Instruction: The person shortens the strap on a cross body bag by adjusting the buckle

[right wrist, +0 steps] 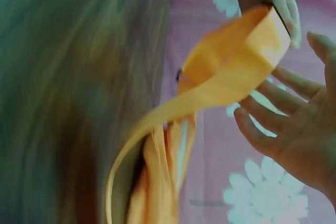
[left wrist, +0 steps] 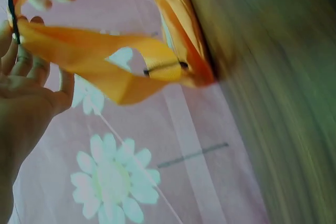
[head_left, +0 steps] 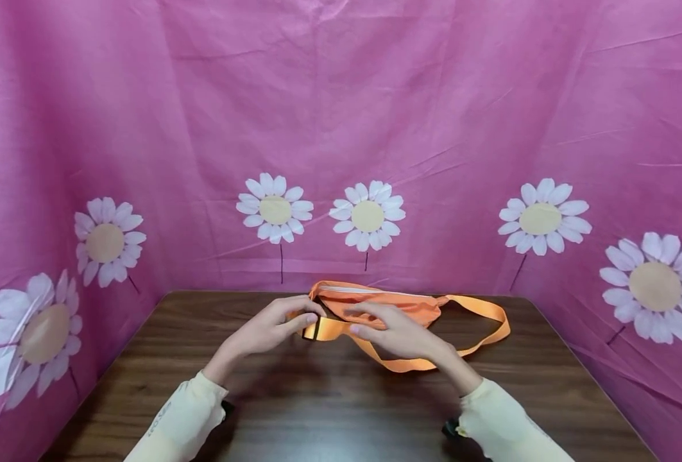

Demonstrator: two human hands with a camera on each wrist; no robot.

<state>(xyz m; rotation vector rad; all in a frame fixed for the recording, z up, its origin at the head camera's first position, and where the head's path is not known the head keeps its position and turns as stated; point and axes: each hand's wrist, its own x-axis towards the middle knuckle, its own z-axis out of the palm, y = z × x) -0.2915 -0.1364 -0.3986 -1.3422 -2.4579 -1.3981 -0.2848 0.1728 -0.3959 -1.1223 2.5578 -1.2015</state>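
An orange waist bag (head_left: 395, 301) with a pale zipper lies towards the back of the table. Its yellow-orange strap (head_left: 409, 366) curves out in a loop to the right and along the front of the bag. Near the strap's left end, my left hand (head_left: 268, 326) pinches the webbing beside a black slider (left wrist: 13, 19), with the strap raised off the table. Close to the same stretch of strap, my right hand (head_left: 401, 333) has its fingers spread and extended; in the right wrist view the fingertips (right wrist: 244, 114) are at the strap's edge. Whether they touch it I cannot tell.
A dark brown wooden table (head_left: 317, 410) spreads beneath both hands. Around its back and sides hangs a pink cloth (head_left: 329, 115) printed with large white daisies. The bag lies close to the table's back edge.
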